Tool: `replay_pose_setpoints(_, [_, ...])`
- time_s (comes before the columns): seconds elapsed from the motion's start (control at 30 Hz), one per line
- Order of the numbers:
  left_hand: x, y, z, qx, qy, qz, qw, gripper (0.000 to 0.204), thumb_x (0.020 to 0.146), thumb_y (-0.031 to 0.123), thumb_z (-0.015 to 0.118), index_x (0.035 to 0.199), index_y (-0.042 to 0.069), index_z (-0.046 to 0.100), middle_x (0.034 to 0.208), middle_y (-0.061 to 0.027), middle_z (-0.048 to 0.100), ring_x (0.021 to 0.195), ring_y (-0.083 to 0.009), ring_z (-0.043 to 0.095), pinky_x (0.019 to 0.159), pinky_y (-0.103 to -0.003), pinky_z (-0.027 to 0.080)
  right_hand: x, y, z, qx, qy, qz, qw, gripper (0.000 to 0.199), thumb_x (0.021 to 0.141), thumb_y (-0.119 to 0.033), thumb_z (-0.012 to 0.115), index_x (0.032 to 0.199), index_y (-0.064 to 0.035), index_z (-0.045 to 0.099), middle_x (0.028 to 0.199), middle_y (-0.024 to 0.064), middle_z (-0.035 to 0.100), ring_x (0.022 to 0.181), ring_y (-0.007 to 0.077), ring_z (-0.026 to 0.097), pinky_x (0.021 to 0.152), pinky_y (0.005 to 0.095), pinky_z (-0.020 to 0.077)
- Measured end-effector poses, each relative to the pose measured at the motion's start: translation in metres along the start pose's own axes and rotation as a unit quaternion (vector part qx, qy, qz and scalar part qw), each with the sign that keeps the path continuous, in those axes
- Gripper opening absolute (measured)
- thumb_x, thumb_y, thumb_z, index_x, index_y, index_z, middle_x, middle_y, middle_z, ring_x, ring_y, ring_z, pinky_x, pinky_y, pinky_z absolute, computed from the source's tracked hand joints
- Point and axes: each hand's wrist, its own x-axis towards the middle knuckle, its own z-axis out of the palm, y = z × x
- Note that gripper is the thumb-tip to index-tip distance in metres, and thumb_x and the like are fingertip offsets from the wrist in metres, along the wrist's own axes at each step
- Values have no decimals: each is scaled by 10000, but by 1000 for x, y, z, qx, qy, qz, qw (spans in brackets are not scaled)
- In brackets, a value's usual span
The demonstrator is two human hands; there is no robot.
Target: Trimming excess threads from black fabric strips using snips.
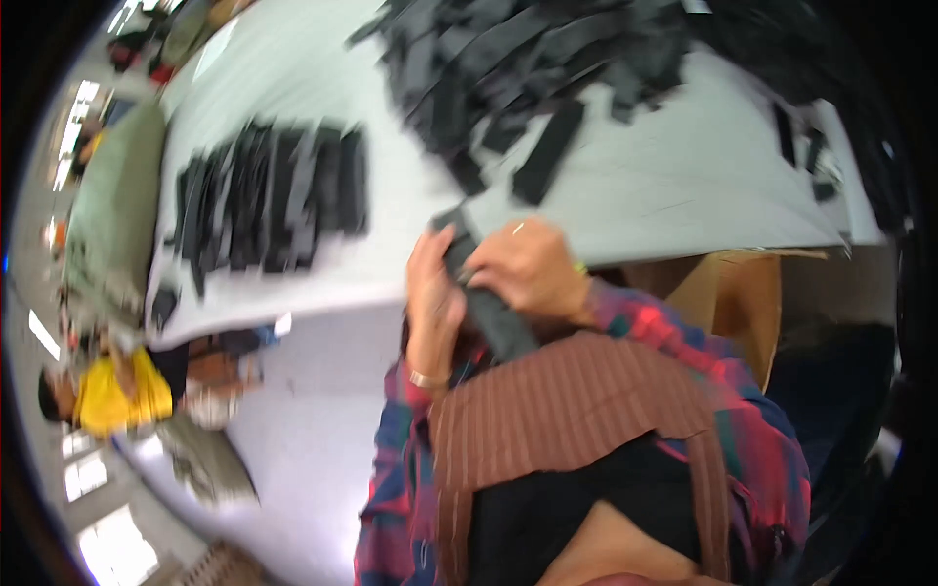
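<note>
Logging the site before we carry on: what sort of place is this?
Probably a textile workshop: a white table bears a heap of dark strips and a row of similar strips, and a person in yellow is visible beyond.

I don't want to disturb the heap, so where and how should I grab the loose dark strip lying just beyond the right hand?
Probably pinch the dark strip by its near end, across both long edges, coming from the near side: that end lies clear of the heap and nearest the right hand.
</note>
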Motion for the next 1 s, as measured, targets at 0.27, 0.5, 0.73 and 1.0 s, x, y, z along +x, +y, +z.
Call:
replay_pose_setpoints(0.27, [-3,-4,-44,47,8,-2,999,219,923,149,517,1072,-4,566,987,-89,619,903,-167,596,760,-279,496,-2,1,8,192,-12,241,951,303,798,-329,673,1013,-126,609,822,70,642,761,263,617,649,356,458])
replay_pose_setpoints(0.5, [-25,-12,-16,183,-161,-1,970,367,892,20,529,1251,30,451,1105,-107,602,924,-182,624,766,-304,529,1,18,-4,275,8,276,921,342,789,-322,683,1034,-92,624,799,91,645,725,201,609,675,315,465])
replay_pose_setpoints(0.73, [-20,-14,-40,181,-210,-114,954,432,919,131,477,1333,76,364,1169,-176,575,1008,-307,609,806,-417,534,1,18,-6,351,-13,275,895,172,816,-167,667,935,-46,633,778,40,629,606,137,571,527,281,475])
replay_pose_setpoints(1.0, [-27,-15,-60,-44,-181,-188,964,391,933,289,511,1263,81,490,1154,-103,608,980,-331,604,912,-482,458,-4,21,-2,365,47,155,917,164,818,-100,668,959,-35,615,884,45,617,760,105,561,687,262,469])
